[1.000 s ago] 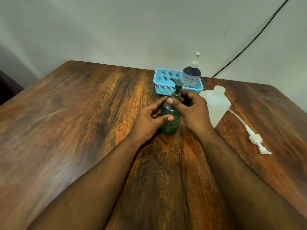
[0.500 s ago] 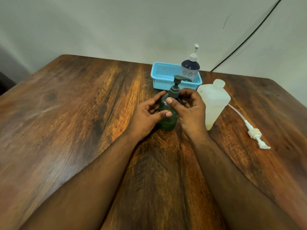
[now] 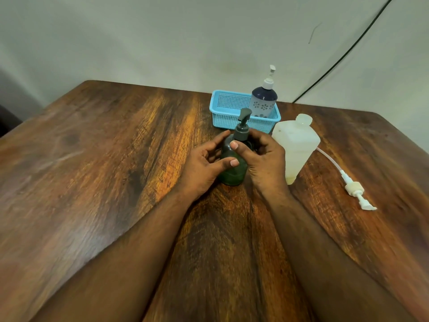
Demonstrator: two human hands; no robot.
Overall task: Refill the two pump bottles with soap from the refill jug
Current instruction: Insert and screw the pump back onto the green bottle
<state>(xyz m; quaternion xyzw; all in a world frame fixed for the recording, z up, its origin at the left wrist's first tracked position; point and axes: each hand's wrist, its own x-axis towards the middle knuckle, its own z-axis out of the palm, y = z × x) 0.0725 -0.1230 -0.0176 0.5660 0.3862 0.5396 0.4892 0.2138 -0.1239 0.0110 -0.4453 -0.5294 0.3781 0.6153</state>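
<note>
A dark green pump bottle (image 3: 233,173) stands upright on the wooden table (image 3: 104,159) in the middle. My left hand (image 3: 204,166) wraps its body from the left. My right hand (image 3: 262,159) grips the grey pump collar (image 3: 241,132) at the neck, thumb across the front. Right behind my right hand stands the translucent white refill jug (image 3: 296,147), its neck bare of any pump. A second pump bottle (image 3: 263,102), navy and white with a flower print and a white pump, stands in the blue basket (image 3: 228,112) at the back.
A loose white pump head with a long dip tube (image 3: 352,189) lies on the table to the right of the jug. A black cable (image 3: 343,54) runs down the wall behind. The wall closes off the table's far edge.
Both hands have stayed on the green bottle; the pump nozzle has turned from pointing right to pointing away under my right fingers. The camera view has shifted slightly.
</note>
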